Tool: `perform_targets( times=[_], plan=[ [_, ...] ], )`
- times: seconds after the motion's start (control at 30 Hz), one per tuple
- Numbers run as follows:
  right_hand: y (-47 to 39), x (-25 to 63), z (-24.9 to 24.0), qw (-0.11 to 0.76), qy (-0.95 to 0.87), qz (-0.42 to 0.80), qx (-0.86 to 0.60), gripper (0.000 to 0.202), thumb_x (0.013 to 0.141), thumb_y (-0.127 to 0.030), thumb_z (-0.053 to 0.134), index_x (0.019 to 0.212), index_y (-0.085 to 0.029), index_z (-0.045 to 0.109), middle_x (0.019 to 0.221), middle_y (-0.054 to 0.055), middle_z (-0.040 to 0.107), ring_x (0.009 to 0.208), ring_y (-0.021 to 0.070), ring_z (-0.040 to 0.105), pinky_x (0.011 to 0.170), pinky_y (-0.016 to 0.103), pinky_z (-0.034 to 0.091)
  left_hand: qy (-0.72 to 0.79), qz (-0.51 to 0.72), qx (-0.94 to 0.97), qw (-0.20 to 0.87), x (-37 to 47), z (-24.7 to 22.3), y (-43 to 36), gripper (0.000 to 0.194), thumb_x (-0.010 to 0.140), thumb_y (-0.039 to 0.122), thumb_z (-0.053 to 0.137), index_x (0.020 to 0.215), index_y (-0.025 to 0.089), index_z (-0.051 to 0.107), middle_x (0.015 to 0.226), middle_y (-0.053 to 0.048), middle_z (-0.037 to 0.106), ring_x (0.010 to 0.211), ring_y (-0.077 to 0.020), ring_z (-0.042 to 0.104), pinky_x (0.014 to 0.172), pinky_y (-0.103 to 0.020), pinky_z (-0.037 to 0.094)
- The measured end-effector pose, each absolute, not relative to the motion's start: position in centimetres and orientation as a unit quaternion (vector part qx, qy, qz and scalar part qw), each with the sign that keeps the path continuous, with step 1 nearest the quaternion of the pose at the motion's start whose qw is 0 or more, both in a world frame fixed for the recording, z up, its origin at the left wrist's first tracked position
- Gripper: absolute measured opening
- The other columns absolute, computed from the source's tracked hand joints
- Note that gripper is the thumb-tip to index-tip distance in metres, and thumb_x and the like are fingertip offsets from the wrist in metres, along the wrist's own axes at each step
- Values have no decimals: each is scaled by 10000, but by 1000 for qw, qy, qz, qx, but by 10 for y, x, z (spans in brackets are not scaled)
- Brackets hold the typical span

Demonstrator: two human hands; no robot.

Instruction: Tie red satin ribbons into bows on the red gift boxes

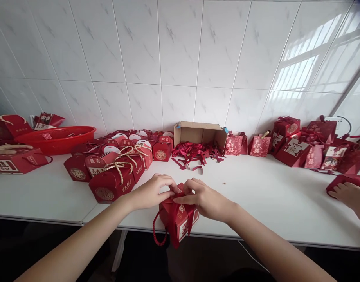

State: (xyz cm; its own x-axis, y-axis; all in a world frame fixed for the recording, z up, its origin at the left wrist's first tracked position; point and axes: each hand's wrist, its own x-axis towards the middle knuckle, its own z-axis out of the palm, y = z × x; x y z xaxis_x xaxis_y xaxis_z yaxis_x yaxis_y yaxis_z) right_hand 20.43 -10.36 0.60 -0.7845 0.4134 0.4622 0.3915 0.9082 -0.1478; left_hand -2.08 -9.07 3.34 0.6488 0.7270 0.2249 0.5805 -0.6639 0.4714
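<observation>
A red gift box (180, 217) with white and gold print sits at the front edge of the table, right in front of me. A dark red ribbon (174, 225) runs over its top and hangs down its near side. My left hand (156, 190) pinches the ribbon at the top of the box. From the other side my right hand (199, 197) has its thumb and fingers closed on the ribbon at the same spot. A twisted red cord handle (156, 235) loops off the box's left side. The fingers partly hide where the ribbon crosses.
A cardboard box (200, 131) spills red ribbons (194, 150) at the back. Red gift boxes (109, 184) with gold cords stand left, beside a red basket (59, 143). More boxes (294, 150) are piled right. Other people's hands (348, 194) hold boxes at both sides.
</observation>
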Motion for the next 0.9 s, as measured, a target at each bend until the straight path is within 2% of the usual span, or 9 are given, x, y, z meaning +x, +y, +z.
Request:
perform_targets(
  times=[0.07, 0.2, 0.27, 0.33, 0.43, 0.53, 0.7, 0.9],
  plan=[
    [-103, 204, 4, 231, -950, -11, -209, 463, 832, -17, 492, 1173, -289, 646, 882, 66, 479, 846, 182, 435, 784, 314, 440, 378, 200, 885, 184, -20, 36, -88, 134, 839, 267, 511, 838, 245, 643, 916, -14, 668, 931, -213, 566, 877, -317, 413],
    [-102, 203, 1, 236, -951, 6, -202, 420, 845, -53, 519, 1161, -295, 654, 865, 55, 440, 835, 174, 407, 780, 299, 440, 383, 173, 872, 250, -20, 43, -86, 112, 838, 282, 511, 855, 229, 608, 899, -11, 653, 876, -186, 594, 795, -275, 456],
    [-102, 204, 1, 243, -948, 21, -203, 412, 852, -53, 510, 1146, -298, 663, 864, 52, 435, 840, 172, 414, 792, 300, 443, 368, 159, 872, 280, -20, 44, -86, 103, 843, 292, 510, 866, 232, 591, 956, -14, 634, 921, -176, 591, 839, -272, 453],
    [-102, 204, 0, 250, -947, 39, -200, 409, 856, -50, 500, 1139, -293, 668, 869, 52, 437, 848, 168, 426, 804, 297, 446, 354, 148, 875, 296, -21, 43, -86, 108, 854, 313, 503, 862, 239, 581, 1124, -28, 588, 1045, -180, 558, 921, -286, 427],
    [-101, 204, -1, 263, -945, 58, -188, 401, 853, -45, 500, 1127, -276, 677, 895, 61, 449, 864, 169, 439, 818, 298, 448, 369, 127, 867, 311, -22, 40, -87, 178, 877, 384, 476, 881, 249, 590, 1402, -38, 397, 1300, -220, 369, 1031, -345, 356],
    [-99, 204, -3, 268, -944, 71, -182, 394, 852, -47, 505, 1128, -268, 679, 901, 64, 448, 871, 170, 438, 815, 296, 448, 374, 115, 857, 337, -23, 37, -86, 259, 892, 442, 446, 878, 243, 611, 1486, -28, 288, 1398, -241, 189, 1090, -392, 276],
    [-96, 202, -5, 258, -948, 89, -164, 341, 875, -107, 511, 1132, -256, 678, 895, 60, 431, 894, 176, 412, 803, 294, 445, 313, 143, 829, 441, -23, 36, -83, 257, 856, 450, 529, 855, 207, 611, 1471, -37, 361, 1365, -257, 283, 1100, -360, 259],
    [-98, 204, 0, 228, -955, 81, -173, 409, 841, -63, 544, 1170, -282, 651, 878, 44, 403, 836, 156, 392, 745, 252, 434, 402, 203, 761, 467, -27, 30, -79, 232, 847, 412, 500, 791, 209, 599, 1410, -21, 435, 1330, -253, 323, 1088, -352, 268]
  ],
)
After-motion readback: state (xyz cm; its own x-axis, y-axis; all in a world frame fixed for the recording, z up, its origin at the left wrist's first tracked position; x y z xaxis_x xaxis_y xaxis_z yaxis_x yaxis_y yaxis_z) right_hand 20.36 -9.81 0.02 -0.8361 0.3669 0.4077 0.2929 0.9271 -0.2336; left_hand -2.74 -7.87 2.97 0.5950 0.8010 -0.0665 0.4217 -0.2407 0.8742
